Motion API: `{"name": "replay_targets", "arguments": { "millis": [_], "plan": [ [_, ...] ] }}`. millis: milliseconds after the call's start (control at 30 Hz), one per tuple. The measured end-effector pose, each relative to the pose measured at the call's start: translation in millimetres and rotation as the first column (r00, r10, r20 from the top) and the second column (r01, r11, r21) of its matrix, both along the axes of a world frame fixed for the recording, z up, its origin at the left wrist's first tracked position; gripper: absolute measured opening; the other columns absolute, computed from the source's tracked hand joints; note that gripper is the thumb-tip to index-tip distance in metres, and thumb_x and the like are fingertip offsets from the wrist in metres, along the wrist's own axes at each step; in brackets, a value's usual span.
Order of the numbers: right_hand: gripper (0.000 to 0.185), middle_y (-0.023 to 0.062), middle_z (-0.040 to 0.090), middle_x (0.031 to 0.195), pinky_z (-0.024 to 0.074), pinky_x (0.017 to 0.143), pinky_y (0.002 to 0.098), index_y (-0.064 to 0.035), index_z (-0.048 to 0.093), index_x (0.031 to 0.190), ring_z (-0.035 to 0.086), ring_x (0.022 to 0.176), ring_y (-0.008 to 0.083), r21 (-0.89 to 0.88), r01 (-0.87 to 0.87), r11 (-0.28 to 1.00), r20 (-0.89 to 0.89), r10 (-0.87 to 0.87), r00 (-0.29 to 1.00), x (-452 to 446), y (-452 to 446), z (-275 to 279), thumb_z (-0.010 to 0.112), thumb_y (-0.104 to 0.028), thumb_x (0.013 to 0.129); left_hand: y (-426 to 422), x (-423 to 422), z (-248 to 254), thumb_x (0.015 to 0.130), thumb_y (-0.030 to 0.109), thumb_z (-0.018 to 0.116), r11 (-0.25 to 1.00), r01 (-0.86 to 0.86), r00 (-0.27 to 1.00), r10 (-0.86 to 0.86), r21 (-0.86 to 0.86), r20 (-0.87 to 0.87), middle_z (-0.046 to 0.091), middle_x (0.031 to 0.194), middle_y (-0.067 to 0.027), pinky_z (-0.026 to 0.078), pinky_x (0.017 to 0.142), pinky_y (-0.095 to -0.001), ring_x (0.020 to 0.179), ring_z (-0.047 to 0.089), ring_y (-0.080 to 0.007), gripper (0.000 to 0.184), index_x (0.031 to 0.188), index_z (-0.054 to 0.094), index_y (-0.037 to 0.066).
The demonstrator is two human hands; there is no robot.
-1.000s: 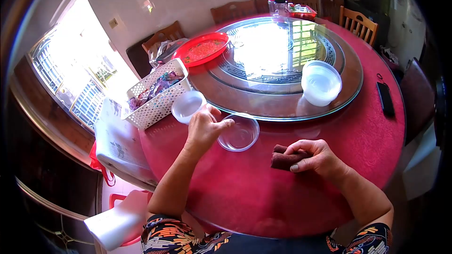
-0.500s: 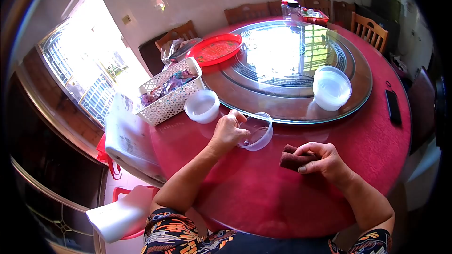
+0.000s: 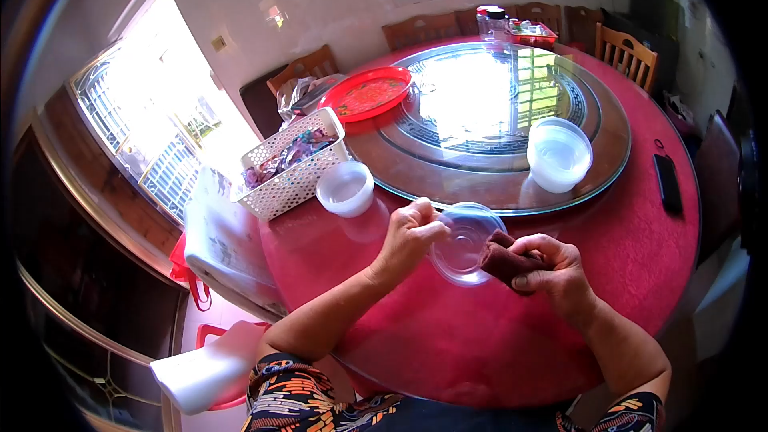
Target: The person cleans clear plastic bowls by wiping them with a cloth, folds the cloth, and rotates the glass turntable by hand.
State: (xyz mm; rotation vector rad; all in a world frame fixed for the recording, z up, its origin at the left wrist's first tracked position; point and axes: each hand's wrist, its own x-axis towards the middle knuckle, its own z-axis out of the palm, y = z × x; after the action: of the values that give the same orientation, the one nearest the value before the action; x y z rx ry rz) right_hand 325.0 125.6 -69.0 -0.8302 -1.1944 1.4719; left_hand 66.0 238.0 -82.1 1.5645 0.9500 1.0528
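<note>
My left hand (image 3: 414,238) pinches the rim of a clear plastic bowl (image 3: 464,252), which is tilted over the red tabletop. In my right hand (image 3: 552,266) is a folded dark brown cloth (image 3: 509,259), its near end at the bowl's right edge; whether it touches the bowl I cannot tell. Left of the bowl, a whitish plastic bowl (image 3: 345,189) stands on the table beside a basket. A stack of similar translucent bowls (image 3: 559,155) sits on the glass turntable.
A white perforated basket (image 3: 300,175) holds crinkled wrappers. The round turntable (image 3: 480,189) carries part of a red tray (image 3: 368,94). A black phone (image 3: 666,184) lies at the right edge. Jars (image 3: 496,22) stand at the back. Wooden chairs (image 3: 626,54) surround the table.
My left hand has moved right with the clear bowl and tipped its opening toward me. The cloth in my right hand has come up to the bowl's edge.
</note>
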Motion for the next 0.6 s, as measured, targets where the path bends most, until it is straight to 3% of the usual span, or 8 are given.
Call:
{"name": "replay_targets", "arguments": {
  "millis": [33,133,167,300,400,433,533,600],
  "plan": [
    [0.040,0.0065,0.068,0.096,0.0514,0.068,0.0254,-0.0029,0.068,0.116,0.063,0.079,0.0124,-0.004,0.000,1.000,0.016,0.000,1.000,1,0,0,0.074,0.006,0.077,-5,7,4,0.080,0.002,0.068,0.986,0.106,0.991,-0.094,-0.132,0.096,0.069,0.091,-0.0093,0.057,0.082,-0.0327,0.085,0.069,-0.0186,0.014,0.092,0.061,0.000],
    [0.038,0.0059,0.068,0.096,0.0509,0.068,0.0253,-0.0032,0.068,0.115,0.063,0.079,0.0120,0.003,0.084,0.996,0.047,-0.084,0.995,0,3,-4,0.074,0.005,0.079,-21,28,25,0.077,0.002,0.073,0.985,0.151,0.966,-0.127,-0.089,0.226,0.070,0.099,-0.0120,0.057,0.088,-0.0345,0.093,0.070,-0.0207,0.031,0.105,0.058,0.002],
    [0.037,0.0057,0.068,0.095,0.0502,0.067,0.0251,-0.0030,0.067,0.115,0.062,0.078,0.0116,0.021,0.090,0.996,0.061,-0.091,0.994,1,4,-3,0.073,0.006,0.080,-22,32,30,0.074,0.005,0.077,0.979,0.177,0.957,-0.147,-0.103,0.250,0.069,0.103,-0.0120,0.056,0.089,-0.0339,0.096,0.068,-0.0200,0.055,0.124,0.054,0.000],
    [0.036,0.0056,0.068,0.097,0.0529,0.071,0.0258,-0.0003,0.066,0.116,0.064,0.081,0.0118,0.131,0.055,0.990,0.148,-0.074,0.986,4,2,0,0.072,0.007,0.082,-33,48,49,0.073,0.010,0.080,0.947,0.295,0.938,-0.261,-0.129,0.226,0.064,0.113,-0.0124,0.053,0.093,-0.0337,0.103,0.065,-0.0204,0.083,0.147,0.044,0.000],
    [0.036,0.0055,0.068,0.098,0.0565,0.080,0.0282,0.0005,0.066,0.117,0.066,0.089,0.0134,0.191,0.068,0.979,0.181,-0.103,0.978,3,3,-5,0.072,0.008,0.082,-38,57,32,0.079,0.013,0.076,0.927,0.346,0.909,-0.292,-0.146,0.297,0.062,0.121,-0.0136,0.052,0.096,-0.0338,0.104,0.065,-0.0222,0.071,0.144,0.047,0.001],
    [0.036,0.0068,0.069,0.102,0.0570,0.088,0.0295,0.0009,0.066,0.118,0.067,0.098,0.0144,0.074,0.030,0.997,0.112,-0.039,0.993,4,3,-2,0.073,0.008,0.083,-37,58,25,0.084,0.015,0.070,0.872,0.437,0.858,-0.331,-0.221,0.393,0.063,0.123,-0.0145,0.050,0.099,-0.0352,0.107,0.066,-0.0235,0.062,0.140,0.050,0.000],
    [0.035,0.0099,0.071,0.106,0.0582,0.086,0.0324,0.0006,0.068,0.114,0.070,0.100,0.0180,0.192,0.012,0.981,0.209,-0.053,0.976,2,4,-12,0.076,0.004,0.080,-42,62,11,0.091,0.024,0.072,0.829,0.463,0.840,-0.297,-0.313,0.455,0.064,0.117,-0.0122,0.053,0.092,-0.0344,0.105,0.065,-0.0208,0.048,0.130,0.052,0.005],
    [0.035,0.0112,0.068,0.104,0.0589,0.081,0.0357,-0.0026,0.069,0.111,0.072,0.094,0.0251,0.552,-0.051,0.832,0.478,-0.266,0.838,2,4,-15,0.080,0.003,0.078,-44,63,8,0.096,0.030,0.069,0.805,0.432,0.869,-0.250,-0.408,0.426,0.066,0.118,-0.0125,0.055,0.091,-0.0354,0.107,0.066,-0.0209,0.053,0.137,0.047,0.005]
  ]
}}
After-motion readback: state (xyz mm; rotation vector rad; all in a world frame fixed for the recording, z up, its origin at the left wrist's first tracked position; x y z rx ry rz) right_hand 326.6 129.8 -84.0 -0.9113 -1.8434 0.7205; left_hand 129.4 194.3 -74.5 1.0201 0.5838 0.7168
